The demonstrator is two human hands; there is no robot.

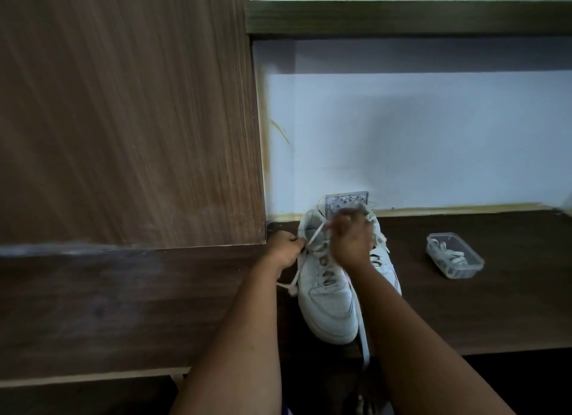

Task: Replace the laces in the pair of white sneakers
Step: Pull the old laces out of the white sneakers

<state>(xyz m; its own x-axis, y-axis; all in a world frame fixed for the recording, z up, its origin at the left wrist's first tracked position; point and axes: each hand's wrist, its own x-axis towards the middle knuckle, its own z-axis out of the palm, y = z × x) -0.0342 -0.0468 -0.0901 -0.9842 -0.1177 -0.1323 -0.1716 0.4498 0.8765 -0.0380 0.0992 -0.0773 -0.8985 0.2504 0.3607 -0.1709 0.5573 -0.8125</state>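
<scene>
Two bare forearms reach in from the near edge toward a pair of white sneakers (pixel 332 294) standing side by side on a dark wooden bench (pixel 464 306), toes toward the near edge and heels toward the far wall. The near sneaker's toe sits close to the bench's front edge, and a loose white lace (pixel 365 337) runs down between the shoes and hangs past that edge. The left hand (pixel 286 250) is at the left side of the shoes, its fingers curled and pinching a lace strand that stretches taut up to the collar, with the knotted tail of that strand dangling below the hand. The right hand (pixel 353 241) is blurred over the upper eyelets; its fingers look curled together at the lace near the tongue, though exactly what they hold cannot be told. To the right, well apart from the shoes, a small clear plastic container (pixel 455 255) rests on the bench with white laces coiled inside. A tall wood-grain panel (pixel 123 120) rises at the left, meeting the bench beside the left hand. Behind the heels is a pale wall (pixel 433 136), and above it a dark shelf (pixel 402 18) crosses the top.
</scene>
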